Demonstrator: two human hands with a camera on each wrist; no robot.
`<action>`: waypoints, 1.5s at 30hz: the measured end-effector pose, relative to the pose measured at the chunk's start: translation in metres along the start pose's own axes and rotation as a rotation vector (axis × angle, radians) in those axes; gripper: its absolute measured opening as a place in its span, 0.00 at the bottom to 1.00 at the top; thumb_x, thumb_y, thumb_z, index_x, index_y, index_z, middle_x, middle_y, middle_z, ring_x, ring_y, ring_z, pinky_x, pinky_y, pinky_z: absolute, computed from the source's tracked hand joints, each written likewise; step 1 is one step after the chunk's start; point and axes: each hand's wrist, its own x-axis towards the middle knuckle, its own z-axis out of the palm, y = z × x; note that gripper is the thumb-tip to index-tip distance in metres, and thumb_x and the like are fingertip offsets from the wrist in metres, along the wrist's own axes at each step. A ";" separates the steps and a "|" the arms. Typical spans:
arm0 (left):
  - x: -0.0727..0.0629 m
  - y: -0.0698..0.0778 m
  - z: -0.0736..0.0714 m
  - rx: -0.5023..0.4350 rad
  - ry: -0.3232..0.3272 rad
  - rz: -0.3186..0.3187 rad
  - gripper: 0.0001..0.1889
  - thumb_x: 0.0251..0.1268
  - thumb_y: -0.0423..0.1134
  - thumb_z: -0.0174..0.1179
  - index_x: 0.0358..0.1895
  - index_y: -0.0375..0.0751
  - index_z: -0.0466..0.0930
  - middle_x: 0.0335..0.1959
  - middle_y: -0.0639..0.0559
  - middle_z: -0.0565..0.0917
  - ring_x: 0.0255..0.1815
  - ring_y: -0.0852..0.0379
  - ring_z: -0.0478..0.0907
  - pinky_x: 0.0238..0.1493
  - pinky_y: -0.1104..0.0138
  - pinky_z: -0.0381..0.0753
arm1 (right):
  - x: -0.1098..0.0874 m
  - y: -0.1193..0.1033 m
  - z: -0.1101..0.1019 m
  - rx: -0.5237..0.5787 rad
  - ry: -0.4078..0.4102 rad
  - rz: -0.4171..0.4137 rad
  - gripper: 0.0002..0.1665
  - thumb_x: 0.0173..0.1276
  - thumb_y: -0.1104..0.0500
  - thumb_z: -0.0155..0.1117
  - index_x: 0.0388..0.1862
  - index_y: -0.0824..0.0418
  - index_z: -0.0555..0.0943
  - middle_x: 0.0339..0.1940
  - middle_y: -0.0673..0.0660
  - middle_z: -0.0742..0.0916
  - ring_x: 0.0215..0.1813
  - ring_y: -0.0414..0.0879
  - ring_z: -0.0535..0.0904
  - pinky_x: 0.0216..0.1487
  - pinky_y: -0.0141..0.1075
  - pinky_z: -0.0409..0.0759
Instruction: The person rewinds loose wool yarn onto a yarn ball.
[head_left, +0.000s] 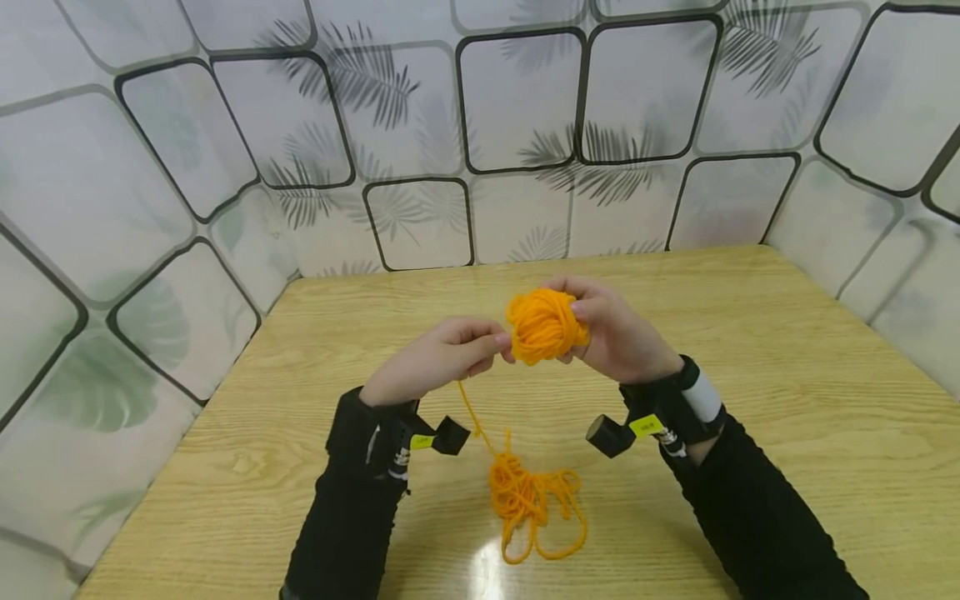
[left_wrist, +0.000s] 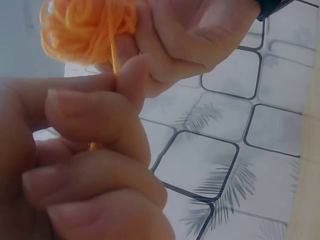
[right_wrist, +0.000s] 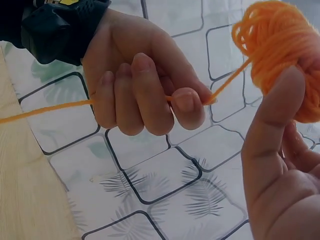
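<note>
A ball of orange yarn (head_left: 546,326) is held up over the table by my right hand (head_left: 618,337), its thumb and fingers round the ball's right side. Just left of it, my left hand (head_left: 441,354) pinches the yarn strand (right_wrist: 231,80) between thumb and forefinger, the other fingers curled over it. In the right wrist view the strand runs taut from the ball into the left hand and leaves past the little finger. From there it drops to a loose, tangled heap of orange yarn (head_left: 525,496) on the table between the forearms.
The light wood-grain table (head_left: 750,350) spreads beneath both hands. Behind it and along both sides stands a pale wall covering (head_left: 517,100) with dark rounded squares and leaf prints. Both wrists carry black straps with small cameras (head_left: 611,436).
</note>
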 end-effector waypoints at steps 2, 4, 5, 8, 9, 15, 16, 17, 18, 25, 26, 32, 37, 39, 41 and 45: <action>0.000 0.000 -0.001 -0.032 0.022 -0.011 0.14 0.74 0.41 0.42 0.41 0.36 0.75 0.17 0.51 0.61 0.17 0.57 0.54 0.22 0.69 0.57 | 0.001 0.001 -0.002 -0.015 -0.069 0.008 0.14 0.67 0.55 0.56 0.48 0.61 0.73 0.37 0.53 0.82 0.31 0.40 0.76 0.29 0.28 0.75; -0.001 0.000 -0.001 -0.057 0.046 -0.023 0.13 0.74 0.42 0.42 0.39 0.36 0.73 0.17 0.52 0.60 0.17 0.57 0.54 0.23 0.69 0.56 | 0.002 0.001 -0.003 -0.045 -0.128 0.016 0.15 0.67 0.54 0.57 0.48 0.62 0.73 0.38 0.53 0.81 0.32 0.40 0.77 0.31 0.29 0.76; -0.002 0.001 -0.002 -0.064 0.054 -0.024 0.13 0.74 0.42 0.42 0.38 0.36 0.72 0.17 0.52 0.60 0.17 0.57 0.54 0.23 0.69 0.56 | 0.002 0.001 -0.003 -0.071 -0.147 0.021 0.15 0.67 0.54 0.57 0.47 0.62 0.73 0.38 0.53 0.81 0.33 0.39 0.77 0.33 0.29 0.77; -0.002 0.002 -0.003 -0.083 0.079 -0.022 0.14 0.74 0.43 0.42 0.36 0.37 0.71 0.17 0.52 0.59 0.17 0.58 0.53 0.24 0.69 0.56 | 0.002 0.001 -0.004 -0.134 -0.187 0.042 0.15 0.68 0.53 0.56 0.48 0.61 0.73 0.40 0.52 0.81 0.35 0.39 0.78 0.36 0.31 0.78; -0.003 0.002 -0.003 -0.093 0.085 -0.020 0.14 0.74 0.43 0.43 0.36 0.37 0.71 0.17 0.53 0.59 0.16 0.58 0.53 0.24 0.69 0.56 | 0.002 0.001 -0.004 -0.155 -0.191 0.051 0.15 0.68 0.53 0.56 0.48 0.61 0.73 0.40 0.52 0.81 0.35 0.39 0.78 0.36 0.31 0.78; -0.004 0.002 -0.005 -0.169 0.113 -0.011 0.14 0.74 0.43 0.42 0.33 0.38 0.71 0.14 0.54 0.58 0.15 0.58 0.52 0.24 0.68 0.54 | 0.002 0.003 -0.004 -0.266 -0.204 0.124 0.14 0.67 0.54 0.57 0.46 0.60 0.73 0.39 0.52 0.81 0.34 0.39 0.77 0.33 0.30 0.77; -0.004 0.002 -0.006 -0.177 0.117 -0.009 0.14 0.74 0.43 0.42 0.33 0.38 0.71 0.14 0.54 0.58 0.15 0.58 0.51 0.24 0.68 0.54 | 0.003 0.003 -0.003 -0.283 -0.205 0.137 0.14 0.67 0.54 0.58 0.46 0.60 0.73 0.38 0.52 0.81 0.34 0.39 0.76 0.33 0.30 0.76; -0.005 0.003 -0.006 -0.183 0.119 -0.006 0.14 0.74 0.43 0.42 0.33 0.38 0.71 0.14 0.54 0.58 0.14 0.59 0.51 0.24 0.68 0.54 | 0.003 0.003 -0.002 -0.303 -0.202 0.151 0.14 0.66 0.54 0.58 0.46 0.61 0.73 0.38 0.52 0.81 0.33 0.39 0.76 0.32 0.30 0.76; -0.005 0.003 -0.006 -0.187 0.123 -0.004 0.14 0.74 0.42 0.42 0.33 0.38 0.71 0.14 0.54 0.58 0.14 0.59 0.51 0.24 0.68 0.54 | 0.003 0.003 -0.002 -0.324 -0.197 0.166 0.15 0.66 0.54 0.59 0.46 0.62 0.73 0.37 0.52 0.81 0.32 0.39 0.76 0.32 0.30 0.76; -0.008 0.006 -0.004 -0.175 0.137 -0.014 0.13 0.74 0.42 0.43 0.35 0.37 0.72 0.14 0.54 0.58 0.15 0.58 0.51 0.26 0.68 0.55 | 0.004 0.006 0.001 -0.403 -0.171 0.247 0.22 0.64 0.54 0.62 0.45 0.71 0.70 0.38 0.59 0.81 0.31 0.42 0.75 0.31 0.32 0.76; -0.008 0.007 -0.004 -0.166 0.140 -0.013 0.14 0.74 0.42 0.43 0.35 0.37 0.73 0.15 0.54 0.58 0.15 0.58 0.52 0.26 0.68 0.56 | 0.004 0.007 0.001 -0.411 -0.169 0.254 0.23 0.64 0.54 0.62 0.45 0.72 0.70 0.38 0.59 0.81 0.31 0.43 0.75 0.31 0.32 0.76; -0.013 0.012 -0.001 -0.113 0.156 -0.013 0.16 0.73 0.44 0.43 0.40 0.35 0.74 0.16 0.52 0.58 0.17 0.57 0.52 0.25 0.67 0.55 | 0.005 0.009 0.003 -0.485 -0.114 0.318 0.23 0.64 0.54 0.62 0.47 0.71 0.70 0.37 0.59 0.80 0.29 0.45 0.74 0.28 0.33 0.74; -0.015 0.015 0.002 -0.063 0.172 0.008 0.15 0.73 0.44 0.44 0.40 0.36 0.76 0.16 0.51 0.57 0.17 0.56 0.51 0.26 0.66 0.55 | 0.006 0.010 0.004 -0.553 -0.046 0.368 0.19 0.65 0.58 0.60 0.49 0.69 0.70 0.36 0.59 0.78 0.29 0.46 0.74 0.30 0.35 0.76; -0.016 0.015 0.003 -0.025 0.185 0.022 0.14 0.73 0.43 0.44 0.40 0.37 0.77 0.17 0.50 0.58 0.17 0.55 0.51 0.25 0.66 0.54 | 0.006 0.011 0.004 -0.573 -0.020 0.379 0.18 0.65 0.59 0.59 0.50 0.68 0.70 0.37 0.59 0.77 0.29 0.47 0.74 0.30 0.36 0.76; -0.016 0.016 0.004 0.006 0.199 0.029 0.14 0.73 0.43 0.45 0.40 0.39 0.78 0.18 0.49 0.61 0.16 0.55 0.51 0.23 0.66 0.55 | 0.007 0.011 0.003 -0.581 0.006 0.386 0.18 0.65 0.59 0.58 0.50 0.68 0.70 0.38 0.59 0.78 0.30 0.47 0.74 0.31 0.38 0.77; -0.017 0.018 0.007 0.019 0.205 0.041 0.13 0.73 0.43 0.45 0.41 0.40 0.78 0.21 0.48 0.65 0.19 0.54 0.56 0.25 0.66 0.59 | 0.008 0.012 0.003 -0.587 0.073 0.377 0.18 0.66 0.59 0.56 0.51 0.68 0.70 0.41 0.60 0.79 0.34 0.49 0.76 0.33 0.40 0.78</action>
